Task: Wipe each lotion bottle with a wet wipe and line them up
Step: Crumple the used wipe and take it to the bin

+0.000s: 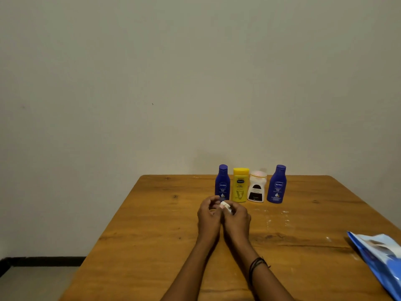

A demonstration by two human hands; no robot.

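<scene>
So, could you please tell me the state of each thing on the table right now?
Left blue bottle: upright, capped.
Yellow bottle: upright, capped.
White bottle: upright, capped.
Right blue bottle: upright, capped.
Wet wipe: bunched between both hands.
Left hand: pinches the wipe.
Right hand: pinches the wipe.
Wipes pack: lying on the table.

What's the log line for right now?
left hand, right hand: hold wet wipe | lotion bottles: four upright, in row | wipe pack: on table, right edge
</scene>
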